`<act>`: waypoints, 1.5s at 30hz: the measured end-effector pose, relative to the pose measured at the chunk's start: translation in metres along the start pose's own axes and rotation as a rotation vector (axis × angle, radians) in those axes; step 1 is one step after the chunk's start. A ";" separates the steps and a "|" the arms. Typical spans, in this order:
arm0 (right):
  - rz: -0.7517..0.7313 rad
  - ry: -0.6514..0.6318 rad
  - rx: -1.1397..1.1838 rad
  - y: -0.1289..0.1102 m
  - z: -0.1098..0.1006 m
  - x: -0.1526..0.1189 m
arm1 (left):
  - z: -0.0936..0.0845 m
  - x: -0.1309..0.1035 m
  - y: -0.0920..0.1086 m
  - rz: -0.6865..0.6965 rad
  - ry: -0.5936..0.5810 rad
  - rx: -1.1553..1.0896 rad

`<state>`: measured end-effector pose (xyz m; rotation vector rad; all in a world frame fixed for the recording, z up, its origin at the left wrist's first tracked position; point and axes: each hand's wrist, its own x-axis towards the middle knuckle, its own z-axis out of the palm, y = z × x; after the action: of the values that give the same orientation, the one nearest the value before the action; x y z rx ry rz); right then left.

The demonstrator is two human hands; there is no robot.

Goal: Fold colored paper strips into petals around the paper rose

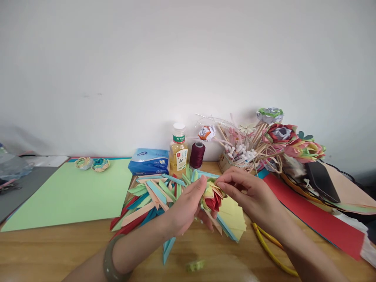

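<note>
A folded paper flower (214, 199) with red inner petals and yellow and green outer ones is between my two hands. My left hand (190, 201) is wrapped round it from the left, thumb up along its side, holding it above the table. At the flower's upper right edge, my right hand (245, 190) pinches a petal between thumb and fingertips. Beneath and to the left lies a heap of folded paper strips (152, 197) in green, blue, peach and red. Yellow paper sheets (232, 215) lie fanned under the flower.
Behind the heap stand a blue tissue pack (149, 161), a bottle (179, 149) and a maroon thread spool (197, 155). Green paper (88, 192) with two small paper flowers lies left. A basket (229, 163) of paper flowers, red paper (314, 215) and a yellow cord (268, 248) are right.
</note>
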<state>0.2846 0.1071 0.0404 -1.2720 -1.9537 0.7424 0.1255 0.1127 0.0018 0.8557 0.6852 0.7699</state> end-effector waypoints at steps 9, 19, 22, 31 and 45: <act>-0.154 0.043 -0.158 -0.004 0.001 -0.007 | -0.002 -0.001 -0.001 -0.009 -0.006 0.046; 0.262 -0.118 0.242 0.003 -0.008 0.005 | -0.006 -0.001 0.006 -0.112 -0.054 0.120; 0.379 -0.200 0.420 0.005 -0.010 0.010 | -0.009 0.000 0.008 -0.165 -0.093 0.134; 0.389 -0.104 0.518 0.005 -0.004 0.010 | -0.017 0.002 0.015 -0.293 -0.196 0.026; 0.023 0.137 0.332 -0.012 -0.009 -0.004 | -0.019 0.000 0.017 -0.311 -0.305 -0.046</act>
<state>0.2863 0.1000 0.0546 -1.1121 -1.6292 0.9223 0.1056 0.1279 0.0072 0.7808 0.5095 0.3639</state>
